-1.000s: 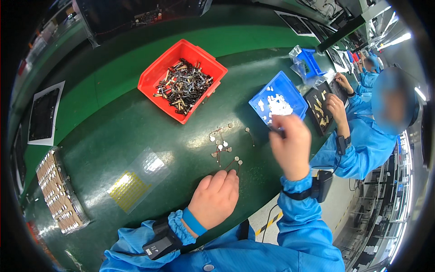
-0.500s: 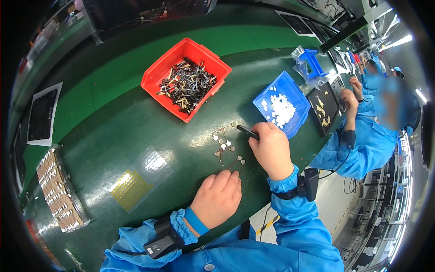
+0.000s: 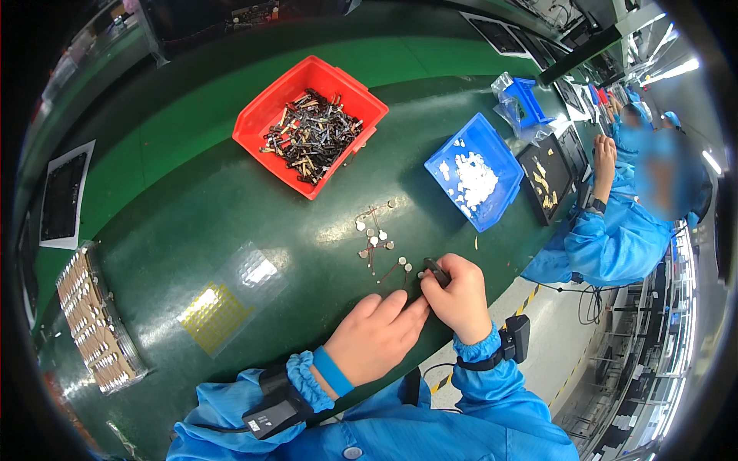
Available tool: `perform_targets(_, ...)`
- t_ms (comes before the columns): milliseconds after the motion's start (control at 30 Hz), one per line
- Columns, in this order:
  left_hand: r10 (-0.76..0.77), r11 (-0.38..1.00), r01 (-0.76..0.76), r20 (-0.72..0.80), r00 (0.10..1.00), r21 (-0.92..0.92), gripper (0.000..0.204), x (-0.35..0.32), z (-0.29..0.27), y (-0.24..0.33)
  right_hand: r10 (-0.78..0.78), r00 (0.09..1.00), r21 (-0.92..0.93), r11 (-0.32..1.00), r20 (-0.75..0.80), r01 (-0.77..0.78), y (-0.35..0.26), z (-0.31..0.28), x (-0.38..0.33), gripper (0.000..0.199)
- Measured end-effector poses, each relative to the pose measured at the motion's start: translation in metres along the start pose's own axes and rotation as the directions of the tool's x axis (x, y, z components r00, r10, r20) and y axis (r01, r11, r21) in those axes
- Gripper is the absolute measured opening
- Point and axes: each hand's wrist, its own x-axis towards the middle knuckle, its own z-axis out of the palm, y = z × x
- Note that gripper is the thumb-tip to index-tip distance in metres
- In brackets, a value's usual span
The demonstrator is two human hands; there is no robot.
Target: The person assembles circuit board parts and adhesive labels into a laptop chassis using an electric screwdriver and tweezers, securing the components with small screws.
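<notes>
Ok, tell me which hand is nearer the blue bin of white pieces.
Right. The right hand is below the blue bin in the picture; the left hand is lower and farther left.

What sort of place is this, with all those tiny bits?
It's probably a factory or workshop. There's a long green workbench, a red bin heaped with small parts, and a co-worker in blue clothes at the same bench.
</notes>
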Motion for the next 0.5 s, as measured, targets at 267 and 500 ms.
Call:
perform_targets(267,-0.03,0.999,0.031,0.095,0.995,-0.009,0.05,-0.001,0.003,0.006,-0.054,0.996,-0.194,0.979,0.077,0.068,-0.008,-0.018,0.013,0.017)
perform_targets(500,-0.07,0.997,0.073,0.072,0.995,-0.037,0.048,-0.004,0.003,0.005,-0.029,0.981,-0.297,0.951,0.191,0.087,-0.014,-0.014,0.023,0.018)
